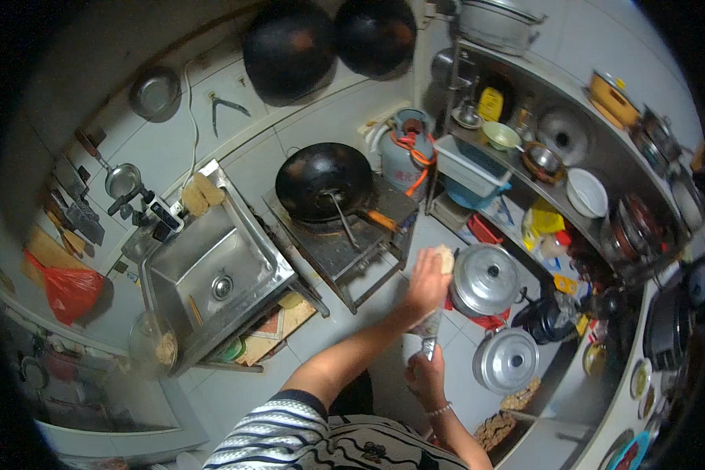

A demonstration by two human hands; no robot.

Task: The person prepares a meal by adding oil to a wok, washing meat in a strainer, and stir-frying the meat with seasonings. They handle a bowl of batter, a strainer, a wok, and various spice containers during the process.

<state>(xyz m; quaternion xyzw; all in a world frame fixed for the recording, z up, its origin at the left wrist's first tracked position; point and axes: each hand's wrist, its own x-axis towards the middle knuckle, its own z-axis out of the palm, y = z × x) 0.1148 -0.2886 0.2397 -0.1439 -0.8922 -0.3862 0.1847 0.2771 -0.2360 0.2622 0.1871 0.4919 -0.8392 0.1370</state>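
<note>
My left hand point(427, 285) reaches forward, fingers together, holding a beige pad point(445, 259) that looks like loofah and sticks out past the fingertips. Closer to my body, my right hand point(427, 373) grips a metal utensil point(429, 346) by its near end. Its shiny part shows between the two hands; its far end is hidden under my left hand and forearm, so its exact kind is unclear. Just right of my left hand, a lidded aluminium pot point(486, 281) stands low down. A second lidded aluminium pot point(507, 361) is nearer me.
A black wok point(324, 181) with a metal utensil inside sits on a stove stand point(352, 258). Left is a stainless sink point(205, 258). A gas cylinder point(408, 153) stands behind the stove. Metal shelves point(576, 194) with bowls and tubs line the right side.
</note>
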